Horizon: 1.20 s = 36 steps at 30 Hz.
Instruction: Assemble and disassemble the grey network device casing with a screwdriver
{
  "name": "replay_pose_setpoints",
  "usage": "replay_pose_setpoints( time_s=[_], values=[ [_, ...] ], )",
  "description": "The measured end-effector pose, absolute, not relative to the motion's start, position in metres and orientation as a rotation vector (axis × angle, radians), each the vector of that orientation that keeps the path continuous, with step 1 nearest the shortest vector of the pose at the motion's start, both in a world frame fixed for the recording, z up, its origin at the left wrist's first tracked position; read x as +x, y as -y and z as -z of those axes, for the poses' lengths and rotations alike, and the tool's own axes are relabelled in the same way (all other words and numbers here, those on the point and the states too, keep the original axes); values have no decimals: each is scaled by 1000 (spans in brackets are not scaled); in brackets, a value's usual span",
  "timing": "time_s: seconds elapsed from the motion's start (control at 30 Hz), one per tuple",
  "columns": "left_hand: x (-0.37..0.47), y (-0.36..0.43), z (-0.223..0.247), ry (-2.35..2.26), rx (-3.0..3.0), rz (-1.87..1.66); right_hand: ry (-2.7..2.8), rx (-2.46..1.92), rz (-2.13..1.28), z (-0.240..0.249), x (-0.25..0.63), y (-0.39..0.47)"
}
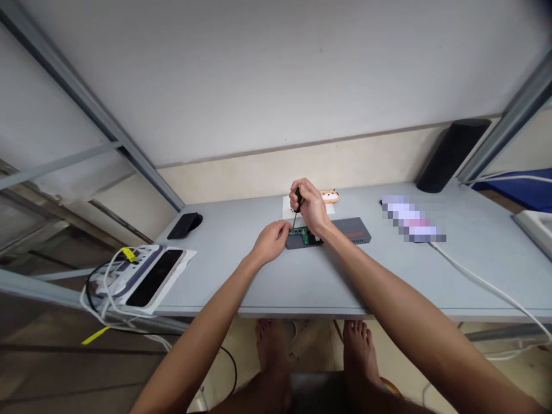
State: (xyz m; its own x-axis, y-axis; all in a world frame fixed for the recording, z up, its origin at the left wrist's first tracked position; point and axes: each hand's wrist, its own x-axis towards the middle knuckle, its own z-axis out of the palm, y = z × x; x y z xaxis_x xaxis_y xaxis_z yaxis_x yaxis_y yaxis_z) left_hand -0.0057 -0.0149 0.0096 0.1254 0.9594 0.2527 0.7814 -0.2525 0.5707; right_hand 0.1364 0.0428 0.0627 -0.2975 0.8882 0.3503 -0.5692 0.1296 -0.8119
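In front of me on the grey desk lies a flat dark grey device casing [353, 230], with a green circuit board [307, 234] exposed at its left part. My right hand [313, 207] is wrapped round a screwdriver [298, 198] with a black and yellow handle. Its thin shaft points down, and the tip meets the board's upper left area. At the casing's left end rests my left hand [272, 238], fingers together against the edge by the screwdriver tip. Whether those fingers pinch the casing or something small is hidden. Behind the casing is a white paper [287, 208] with small dark bits on it.
An orange and white case [330, 196] lies at the back. To the right are a lit phone [409, 218] on a white cable and a black cylinder [451, 155]. Leftward are a black pouch-like item [184, 225], a dark-screened phone [156, 278] and a power strip [138, 267] with cables.
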Motion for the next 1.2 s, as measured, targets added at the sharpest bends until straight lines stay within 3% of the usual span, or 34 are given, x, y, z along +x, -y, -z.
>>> replay_pose_setpoints(
  time_s=[1.2],
  values=[
    [-4,15,-12,-1732,2085,-840,1092,-417,-1463,-61,135,-45]
  ],
)
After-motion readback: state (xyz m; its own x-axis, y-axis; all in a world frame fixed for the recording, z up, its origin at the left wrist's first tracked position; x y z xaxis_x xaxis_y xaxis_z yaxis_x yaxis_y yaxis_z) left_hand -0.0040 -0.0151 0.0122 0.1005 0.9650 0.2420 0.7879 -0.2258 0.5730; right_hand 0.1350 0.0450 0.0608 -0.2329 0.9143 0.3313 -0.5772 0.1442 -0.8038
